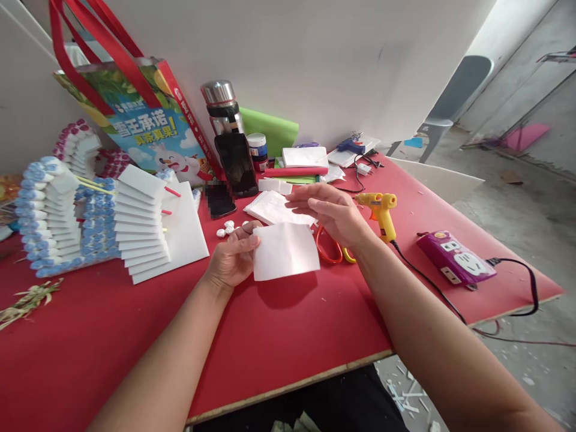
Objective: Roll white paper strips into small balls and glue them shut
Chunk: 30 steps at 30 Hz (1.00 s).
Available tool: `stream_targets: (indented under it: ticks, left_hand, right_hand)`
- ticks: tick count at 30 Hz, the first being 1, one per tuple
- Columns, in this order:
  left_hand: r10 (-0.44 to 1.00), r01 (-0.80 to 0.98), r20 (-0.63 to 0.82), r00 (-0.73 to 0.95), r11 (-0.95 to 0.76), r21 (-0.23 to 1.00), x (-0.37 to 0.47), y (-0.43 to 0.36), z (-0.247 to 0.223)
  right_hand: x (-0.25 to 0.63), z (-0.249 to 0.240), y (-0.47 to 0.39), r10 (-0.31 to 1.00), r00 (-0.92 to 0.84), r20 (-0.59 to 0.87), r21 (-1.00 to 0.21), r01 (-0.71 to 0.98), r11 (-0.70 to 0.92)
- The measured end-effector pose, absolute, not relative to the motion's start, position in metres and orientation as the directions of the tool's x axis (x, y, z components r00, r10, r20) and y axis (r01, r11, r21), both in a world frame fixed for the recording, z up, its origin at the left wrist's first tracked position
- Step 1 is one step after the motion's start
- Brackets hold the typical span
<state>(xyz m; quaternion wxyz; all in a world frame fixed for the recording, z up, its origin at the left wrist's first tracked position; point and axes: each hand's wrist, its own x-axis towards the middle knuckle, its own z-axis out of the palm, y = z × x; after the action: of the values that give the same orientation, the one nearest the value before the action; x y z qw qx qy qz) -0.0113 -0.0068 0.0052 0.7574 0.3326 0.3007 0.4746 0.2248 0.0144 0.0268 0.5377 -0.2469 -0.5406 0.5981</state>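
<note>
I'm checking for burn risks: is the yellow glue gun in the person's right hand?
No, the glue gun lies on the red table, beyond the right forearm.

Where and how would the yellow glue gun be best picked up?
Probably by the handle of the glue gun, with the right hand coming from above on the near side and closing around it. The handle points toward the person, while the nozzle points left and may be hot. The cord leaves the handle's near end, so the hand should keep clear of it.
</note>
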Motion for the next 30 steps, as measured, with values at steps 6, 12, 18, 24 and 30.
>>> stream_targets:
  ticks: [6,12,18,24,30]
  left_hand:
    - [0.904,-0.176,-0.134,0.406,0.221,0.959,0.003,-0.010,0.004]
    - [0.933,-0.211,-0.073,0.353,0.155,0.965,0.005,-0.007,-0.001]
    - [0.915,-0.426,-0.110,0.387,0.283,0.859,0.007,-0.004,0.002]
    - [0.887,-0.582,-0.067,0.456,0.354,0.732,0.006,-0.005,0.013]
    - [0.915,-0.518,0.021,0.404,0.210,0.829,0.007,-0.011,0.011]
  right_hand:
    - [0.214,0.029,0.006,0.864,-0.503,0.017,-0.946,0.273,0.177]
    - [0.218,0.028,0.010,0.960,-0.280,-0.003,-0.930,0.355,0.101]
    - [0.224,0.027,0.013,0.985,-0.160,0.061,-0.973,0.210,0.094]
    - [0.233,0.025,0.020,0.986,0.160,-0.040,-0.954,-0.300,0.010]
    - [0.225,0.022,0.018,0.991,0.108,-0.081,-0.930,-0.365,-0.036]
